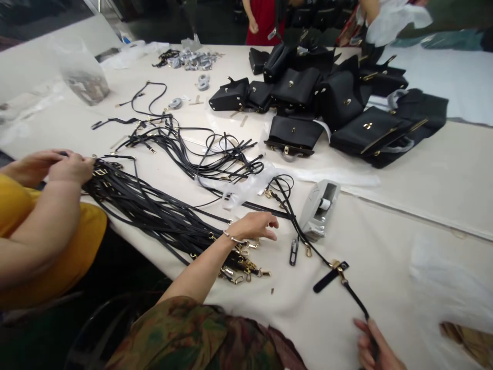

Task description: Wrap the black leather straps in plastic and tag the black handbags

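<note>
My left hand [254,226], a bracelet on its wrist, hovers by the metal-clasp end of a thick bundle of black straps [165,205]. Its fingers are loosely bent and apart, with nothing in them. At the lower right my right hand [375,347] is closed round one end of a black strap [356,298] with gold clips. A short flat black strip [330,277] lies at that strap's gold clip. Between my hands lie a pair of small thread snips [294,252] and a grey tape dispenser [319,210].
Black handbags [296,87] are heaped at the back right. A looser pile of straps [192,149] lies mid-table near crumpled clear plastic [250,187]. At the left, a co-worker's hands [71,167] handle the bundle's far end. Another person in red [265,20] stands behind the table.
</note>
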The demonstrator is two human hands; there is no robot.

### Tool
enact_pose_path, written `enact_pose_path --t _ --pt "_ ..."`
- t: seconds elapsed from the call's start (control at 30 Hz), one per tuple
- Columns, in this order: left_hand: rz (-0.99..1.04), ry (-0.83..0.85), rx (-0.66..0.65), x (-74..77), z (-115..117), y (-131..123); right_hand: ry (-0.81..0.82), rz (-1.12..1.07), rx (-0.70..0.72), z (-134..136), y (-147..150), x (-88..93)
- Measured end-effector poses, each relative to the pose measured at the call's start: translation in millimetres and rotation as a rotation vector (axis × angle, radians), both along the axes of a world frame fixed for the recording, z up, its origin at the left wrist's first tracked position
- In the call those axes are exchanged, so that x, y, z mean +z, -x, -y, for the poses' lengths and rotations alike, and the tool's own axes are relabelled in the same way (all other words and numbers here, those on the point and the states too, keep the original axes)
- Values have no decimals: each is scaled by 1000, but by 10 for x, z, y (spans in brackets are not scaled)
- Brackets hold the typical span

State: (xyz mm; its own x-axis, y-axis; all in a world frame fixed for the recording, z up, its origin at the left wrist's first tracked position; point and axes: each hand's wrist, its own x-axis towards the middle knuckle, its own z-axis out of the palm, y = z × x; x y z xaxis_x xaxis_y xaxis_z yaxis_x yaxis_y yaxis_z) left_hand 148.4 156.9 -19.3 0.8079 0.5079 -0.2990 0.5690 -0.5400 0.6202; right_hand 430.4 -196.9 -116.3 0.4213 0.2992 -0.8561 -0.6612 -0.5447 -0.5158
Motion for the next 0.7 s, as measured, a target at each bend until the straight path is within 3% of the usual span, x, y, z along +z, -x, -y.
enact_pose_path --t 0.07,0.17,0.3,0.4,0.47,0.57,0.7 --pt "-11 -64 46 -167 244 -40 -10 -45 -105 -32 25 16" --pt "-46 -176 178 -387 494 -197 -55 -66 -125 -83 42 61" --pt "-42 -172 249 -471 610 -526 -123 -2 -94 -131 53 98" --pt "14 -124 273 -359 689 -623 -155 38 -87 -153 67 102" --pt "48 -99 293 -237 773 -546 -170 38 -88 -157 63 97" --pt "146 -20 363 -18 932 -232 -186 4 -63 -143 22 94" --pt "399 202 569 285 1295 389 -194 -58 11 -114 -59 123"
